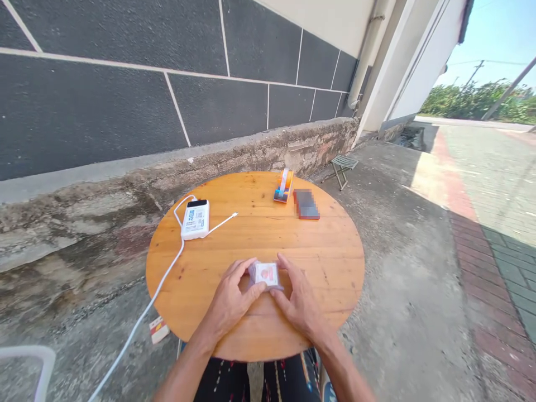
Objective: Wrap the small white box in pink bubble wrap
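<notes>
A small box-shaped packet (267,274) lies near the front middle of the round table, with a white label and a red print on top. Clear, purplish wrapping shows around it. On its left side, my left hand (234,296) grips it, thumb along the near edge and fingers at the far left corner. My right hand (299,296) closes on the other side, thumb by the near right corner and forefinger by the far right one. The print on the label is too small to read.
On the wooden table (251,234) stand an orange tape dispenser (284,186), a dark, red-edged phone-like slab (306,204) and a white power bank (196,219) with cables. A folding stool (343,167) is beyond, near the wall (218,111). A small carton (159,330) lies below left.
</notes>
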The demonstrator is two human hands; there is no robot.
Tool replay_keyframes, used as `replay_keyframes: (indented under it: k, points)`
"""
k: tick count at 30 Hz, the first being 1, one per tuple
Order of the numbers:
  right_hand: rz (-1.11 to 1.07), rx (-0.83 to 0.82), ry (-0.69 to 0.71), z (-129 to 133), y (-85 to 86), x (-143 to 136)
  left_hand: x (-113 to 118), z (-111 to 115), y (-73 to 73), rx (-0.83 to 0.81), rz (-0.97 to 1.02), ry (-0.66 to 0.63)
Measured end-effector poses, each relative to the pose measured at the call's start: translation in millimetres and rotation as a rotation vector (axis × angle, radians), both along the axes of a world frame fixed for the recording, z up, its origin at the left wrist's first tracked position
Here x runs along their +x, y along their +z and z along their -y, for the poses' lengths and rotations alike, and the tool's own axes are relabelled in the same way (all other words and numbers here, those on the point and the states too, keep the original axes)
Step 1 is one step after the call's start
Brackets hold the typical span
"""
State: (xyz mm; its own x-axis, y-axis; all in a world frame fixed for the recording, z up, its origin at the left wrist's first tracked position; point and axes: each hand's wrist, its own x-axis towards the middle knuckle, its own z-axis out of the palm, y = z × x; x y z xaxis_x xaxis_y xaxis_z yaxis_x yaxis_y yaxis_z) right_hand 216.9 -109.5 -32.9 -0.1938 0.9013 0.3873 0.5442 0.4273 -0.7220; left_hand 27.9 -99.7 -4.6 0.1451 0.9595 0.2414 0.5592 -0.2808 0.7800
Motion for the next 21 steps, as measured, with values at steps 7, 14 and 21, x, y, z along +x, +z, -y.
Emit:
replay_keyframes:
  k: [7,14,21]
  points:
    - [-0.007,0.012,0.071,7.0,4.4,3.5,3.1,4.7,2.4,0.046,0.012,-0.049]
    - [0.022,0.014,0.058,6.3,2.4,3.9,4.8,6.6,5.7,0.060,-0.009,-0.045]
    - [0.057,0.064,0.057,10.3,4.3,0.8,5.7,10.4,-0.8,0.044,-0.001,-0.051]
